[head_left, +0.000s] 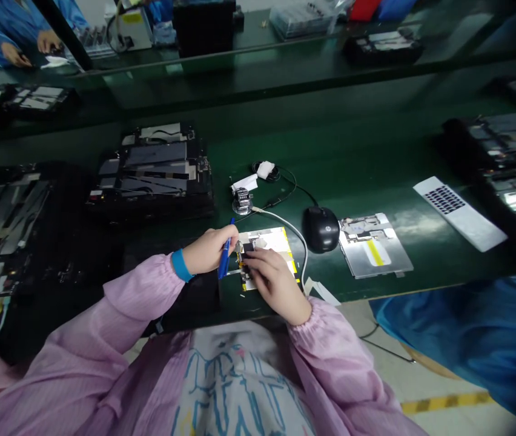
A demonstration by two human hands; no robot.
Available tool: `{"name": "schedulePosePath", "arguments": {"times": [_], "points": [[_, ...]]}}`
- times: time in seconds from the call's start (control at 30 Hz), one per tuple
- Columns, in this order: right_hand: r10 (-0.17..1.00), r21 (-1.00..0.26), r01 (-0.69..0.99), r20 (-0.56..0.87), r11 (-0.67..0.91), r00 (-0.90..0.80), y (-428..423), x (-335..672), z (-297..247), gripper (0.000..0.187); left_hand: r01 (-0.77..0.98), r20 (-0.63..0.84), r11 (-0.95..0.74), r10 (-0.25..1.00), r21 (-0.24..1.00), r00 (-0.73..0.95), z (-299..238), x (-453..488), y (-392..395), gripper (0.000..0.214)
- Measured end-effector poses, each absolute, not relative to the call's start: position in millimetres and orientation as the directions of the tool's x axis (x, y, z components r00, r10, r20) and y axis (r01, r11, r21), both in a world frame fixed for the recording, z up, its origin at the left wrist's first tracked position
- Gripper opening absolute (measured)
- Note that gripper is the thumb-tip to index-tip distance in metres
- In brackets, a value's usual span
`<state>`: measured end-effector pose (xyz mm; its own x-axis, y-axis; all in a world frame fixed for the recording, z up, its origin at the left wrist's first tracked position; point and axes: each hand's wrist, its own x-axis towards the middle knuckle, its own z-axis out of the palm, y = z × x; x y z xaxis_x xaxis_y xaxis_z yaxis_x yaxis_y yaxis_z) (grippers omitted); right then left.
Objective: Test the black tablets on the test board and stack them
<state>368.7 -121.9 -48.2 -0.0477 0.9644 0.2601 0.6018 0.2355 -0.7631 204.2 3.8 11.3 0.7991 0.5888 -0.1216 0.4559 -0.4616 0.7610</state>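
My left hand [208, 249] is closed around a blue pen-like tool [226, 257], its tip pointing down at a small device assembly [272, 243] with a yellow-edged plate lying on the green bench. My right hand [272, 280] rests on that assembly, fingers curled and pressing on a dark part at its left side. What lies under the fingertips is hidden. A blue band circles my left wrist, and both arms wear pink sleeves.
A black mouse [321, 227] and a silver plate with a yellow strip [373, 244] lie to the right. A white cable [285, 224], a small metal fixture [241, 200], stacked black trays [152, 172] and a white remote-like bar [459, 212] surround them. Blue-sleeved co-workers are at right [458, 327] and far left [8, 36].
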Motion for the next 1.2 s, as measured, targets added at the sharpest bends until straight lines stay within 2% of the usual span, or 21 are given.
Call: {"name": "schedulePosePath", "arguments": {"times": [0.1, 0.2, 0.5, 0.8, 1.2], "points": [[0.946, -0.632, 0.705, 0.244, 0.322, -0.213, -124.2, 370.7, -53.6, 0.030, 0.553, -0.181, -0.556, 0.585, 0.621, 0.791, 7.7, 205.7, -0.3, 0.009], [0.949, -0.579, 0.753, 0.229, 0.312, -0.217, -124.9, 369.2, -56.2, 0.036, 0.662, -0.234, -0.578, 0.642, 0.478, 0.730, 3.2, 212.1, -4.6, 0.007], [0.958, -0.581, 0.767, 0.240, 0.272, -0.158, -124.8, 365.7, -56.2, 0.034, 0.749, -0.295, -0.550, 0.695, 0.368, 0.656, 3.0, 222.6, -9.3, 0.006], [0.961, -0.595, 0.759, 0.228, 0.263, -0.154, -124.8, 366.2, -56.8, 0.037, 0.753, -0.287, -0.558, 0.702, 0.347, 0.652, 0.3, 223.7, -10.5, 0.006], [0.967, -0.600, 0.762, 0.212, 0.245, -0.144, -123.9, 365.3, -57.6, 0.045, 0.741, -0.276, -0.550, 0.697, 0.385, 0.661, 1.2, 222.4, -10.4, 0.007]]}}
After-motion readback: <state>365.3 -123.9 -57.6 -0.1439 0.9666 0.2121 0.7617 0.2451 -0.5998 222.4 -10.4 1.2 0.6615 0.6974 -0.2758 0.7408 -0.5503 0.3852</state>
